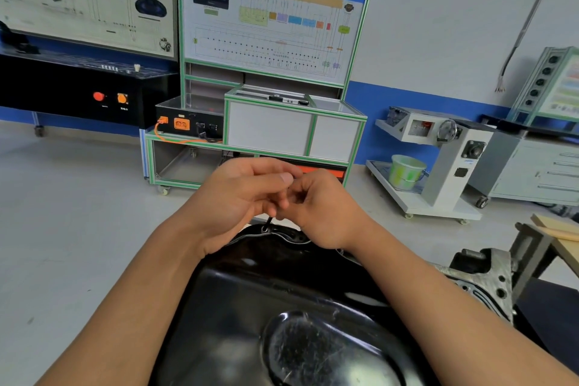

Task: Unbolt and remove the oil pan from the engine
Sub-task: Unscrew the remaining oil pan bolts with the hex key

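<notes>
- Our left hand (pixel 241 197) and right hand (pixel 322 210) meet above the far edge of the oil pan (pixel 266 291), with the fingers of both curled in and touching each other.
- A thin dark tool (pixel 268 222) drops out from between the two hands. Both sets of fingers close around its top, which they hide from us.
- The lower tip of the tool sits on a bolt (pixel 265 230) in the pan's far rim, just under our hands.
- The oil pan is black and glossy. It lies below and in front of our hands, running back toward us between our forearms, with a rounded, scuffed bulge at its near end.
- The pan rests on the engine block (pixel 488 279), whose grey metal shows past our right forearm.
- A green bucket (pixel 405 172) stands on a wheeled stand, well apart to the right.
</notes>
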Available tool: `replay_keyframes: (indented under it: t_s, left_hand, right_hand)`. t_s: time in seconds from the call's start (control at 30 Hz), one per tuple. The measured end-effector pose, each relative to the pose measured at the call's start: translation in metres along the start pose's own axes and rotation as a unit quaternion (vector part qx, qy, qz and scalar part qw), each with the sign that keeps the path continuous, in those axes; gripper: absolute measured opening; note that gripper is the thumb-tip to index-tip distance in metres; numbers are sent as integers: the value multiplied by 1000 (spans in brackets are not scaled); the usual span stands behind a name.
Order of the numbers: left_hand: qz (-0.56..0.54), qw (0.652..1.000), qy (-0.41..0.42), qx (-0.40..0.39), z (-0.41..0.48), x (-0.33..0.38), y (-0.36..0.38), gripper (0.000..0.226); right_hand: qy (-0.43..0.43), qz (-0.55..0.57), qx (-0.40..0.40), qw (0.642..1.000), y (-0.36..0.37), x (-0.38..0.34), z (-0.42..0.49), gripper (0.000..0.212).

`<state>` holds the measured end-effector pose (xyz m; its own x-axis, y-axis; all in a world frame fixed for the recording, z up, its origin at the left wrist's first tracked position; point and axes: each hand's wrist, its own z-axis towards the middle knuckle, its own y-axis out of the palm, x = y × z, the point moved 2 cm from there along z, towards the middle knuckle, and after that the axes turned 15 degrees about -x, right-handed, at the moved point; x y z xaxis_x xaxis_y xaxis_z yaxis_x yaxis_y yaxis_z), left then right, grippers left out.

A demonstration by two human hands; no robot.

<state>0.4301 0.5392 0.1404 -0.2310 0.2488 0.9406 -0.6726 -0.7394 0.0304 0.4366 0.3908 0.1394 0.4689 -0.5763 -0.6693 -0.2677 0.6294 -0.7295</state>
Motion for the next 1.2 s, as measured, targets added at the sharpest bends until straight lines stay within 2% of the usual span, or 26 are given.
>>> replay_keyframes:
  t_s: [0.1,0.2,0.3,0.37,0.43,0.53,0.6,0.67,0.77,0.87,1.0,1.07,1.13,1.2]
  left_hand:
    - [50,999,-9,10,0,2,2,27]
    - [112,990,-7,83,3,5,6,30]
    - [144,973,3,180,6,6,6,37]
    - [213,946,-5,245,6,6,3,44]
    - [228,933,-12,277,5,7,0,45]
    - [126,960,-27,250,2,3,-3,31]
    - [36,981,-23,187,0,4,-1,24]
    - [-23,994,-11,105,-1,3,1,28]
    - [-9,1000,-14,14,-2,1,3,32]
    - [14,1000,-15,-18,-3,-1,3,33]
    - [63,998,5,-7,-3,0,2,37]
    - [100,995,9,14,-4,1,3,32]
    - [142,988,15,53,-3,2,4,31]
    - [177,976,27,126,-1,3,4,32]
  right_hand:
    - [-22,7,-11,1000,0,-3,0,34]
    - [-34,21,-22,999,2,-7,2,42]
    - [-45,23,-32,998,7,-10,6,34]
    - [-43,22,-40,998,9,-9,6,25]
    - [-37,32,-42,998,9,-8,5,16]
    - [-38,28,-42,998,8,-10,2,16]
    - [-34,21,-27,999,7,-9,0,21]
    - [-20,5,-7,1000,5,-6,-1,25]
    - [-4,-4,7,1000,1,-2,-1,26]
    - [-4,-15,11,1000,1,-2,-2,31]
    - [-17,8,4,1000,2,-1,-1,25]
    - [-27,32,-8,999,2,-2,-1,36]
    - [-33,54,-14,998,2,-5,-1,45]
    - [-38,53,-14,998,4,-7,1,39]
